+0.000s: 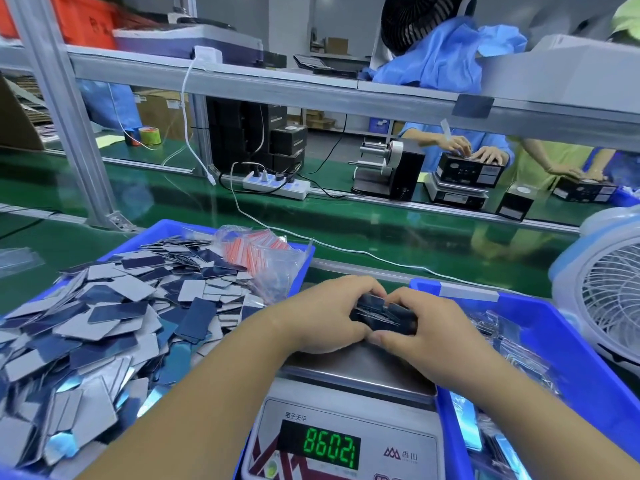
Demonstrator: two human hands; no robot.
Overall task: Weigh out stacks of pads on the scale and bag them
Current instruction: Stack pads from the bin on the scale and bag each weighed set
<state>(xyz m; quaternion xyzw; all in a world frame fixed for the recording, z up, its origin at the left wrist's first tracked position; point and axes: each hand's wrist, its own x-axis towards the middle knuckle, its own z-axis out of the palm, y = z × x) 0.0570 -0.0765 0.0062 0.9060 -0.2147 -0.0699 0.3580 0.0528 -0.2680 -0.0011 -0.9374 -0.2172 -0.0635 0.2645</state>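
A dark stack of pads (382,315) sits over the steel pan of the scale (360,372), held from both sides. My left hand (322,317) grips its left end with curled fingers, and my right hand (426,327) grips the right end, thumbs meeting at the front. The scale's green display (330,446) reads 86021. Loose blue and grey pads (114,323) fill the blue bin (173,228) on the left. Clear zip bags with red strips (258,252) lie at that bin's far corner.
A second blue bin (568,344) on the right holds bagged pads. A white desk fan (602,299) stands at the far right. Beyond runs a green conveyor (381,220) with a power strip (277,185); people work across it.
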